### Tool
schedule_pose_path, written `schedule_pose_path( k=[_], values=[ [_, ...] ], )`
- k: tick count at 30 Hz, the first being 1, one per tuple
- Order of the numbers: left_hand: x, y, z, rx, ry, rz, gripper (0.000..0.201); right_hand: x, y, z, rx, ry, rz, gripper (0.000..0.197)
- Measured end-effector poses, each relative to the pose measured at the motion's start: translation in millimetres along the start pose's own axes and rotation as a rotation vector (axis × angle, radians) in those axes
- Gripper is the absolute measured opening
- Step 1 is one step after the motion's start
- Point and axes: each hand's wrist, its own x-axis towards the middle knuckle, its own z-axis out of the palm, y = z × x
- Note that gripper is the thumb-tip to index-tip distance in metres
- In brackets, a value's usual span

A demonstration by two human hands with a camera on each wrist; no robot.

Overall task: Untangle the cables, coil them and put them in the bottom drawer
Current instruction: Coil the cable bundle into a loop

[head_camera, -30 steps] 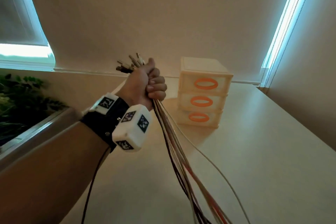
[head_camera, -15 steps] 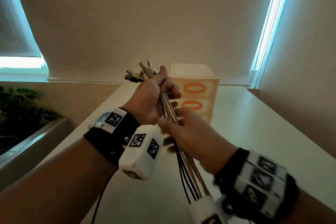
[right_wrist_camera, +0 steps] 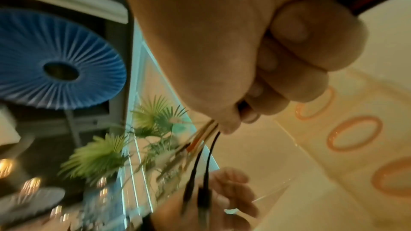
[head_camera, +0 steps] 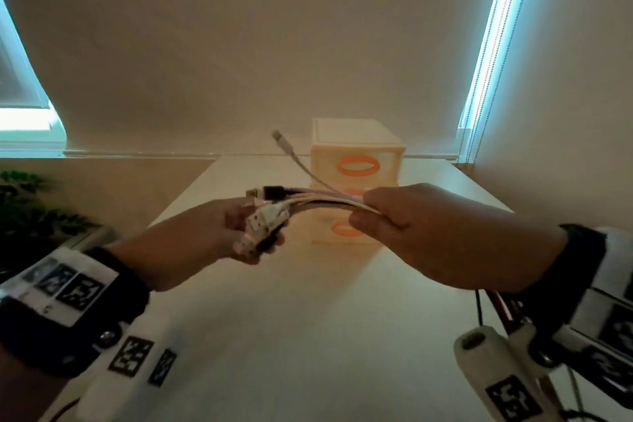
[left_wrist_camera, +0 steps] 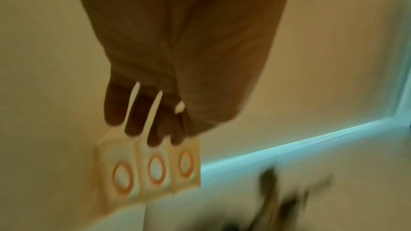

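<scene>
Head view first: nearest the person, the right hand (head_camera: pixel 428 233) is closed in a fist round a bundle of cables (head_camera: pixel 325 202), which runs level across to the left hand (head_camera: pixel 212 236). Behind the right wrist the rest of the cables drops out of sight below the frame. The left hand cups the plug ends (head_camera: pixel 263 219) in loosely bent fingers; whether it truly grips them I cannot tell, and the left wrist view is too blurred to help. One white cable end (head_camera: pixel 284 144) springs up free of the bundle. Both hands are held in the air above the pale bench (head_camera: pixel 291 336). Farther back, toward the far edge of the bench, stands a small chest of drawers (head_camera: pixel 356 151) with orange ring handles, all three drawers closed. Off the bench's left edge sits a green plant (head_camera: pixel 30 209).
</scene>
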Motion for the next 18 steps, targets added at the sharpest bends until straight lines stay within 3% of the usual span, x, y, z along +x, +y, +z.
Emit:
schedule_pose_path(
  k=[3, 4, 6, 9, 11, 13, 15, 16, 18],
  values=[
    [3.3, 21.3, -37.2, -0.037, 0.304, 0.064, 0.016, -15.3, -0.6, -3.5, -0.286, -0.079, -0.087, 0.029],
    [5.0, 35.6, -43.7, -0.068, 0.298, 0.117, 0.034, -15.8, -2.5, -2.1, -0.368, -0.077, -0.136, 0.026],
    [17.7, 65.3, -29.3, -0.022, 0.158, 0.138, 0.059, -12.3, -0.5, 4.3, -0.415, -0.032, -0.219, 0.021],
    [17.6, 93.2, 26.2, 0.298, -0.246, -0.043, 0.045, 1.4, 4.8, 11.2, -0.451, 0.051, -0.364, 0.013],
    [23.4, 99.2, 60.1, 0.416, -0.405, -0.104, 0.034, 5.8, 4.0, 6.3, -0.444, 0.028, -0.283, 0.008],
    [24.2, 91.7, 74.2, 0.266, -0.435, -0.129, 0.012, 4.3, 6.3, 0.7, -0.444, 0.039, -0.214, 0.012],
    [27.8, 87.4, 81.1, 0.018, -0.401, -0.204, 0.005, 3.4, 9.6, -1.9, -0.448, 0.101, -0.196, 0.017],
    [29.6, 88.6, 83.4, 0.022, -0.361, -0.214, 0.006, 3.2, 12.6, -0.8, -0.408, 0.117, -0.176, 0.019],
    [40.1, 87.8, 84.5, 0.372, -0.239, -0.091, 0.014, 4.1, 14.0, 7.1, -0.227, 0.080, -0.067, 0.026]
  ],
)
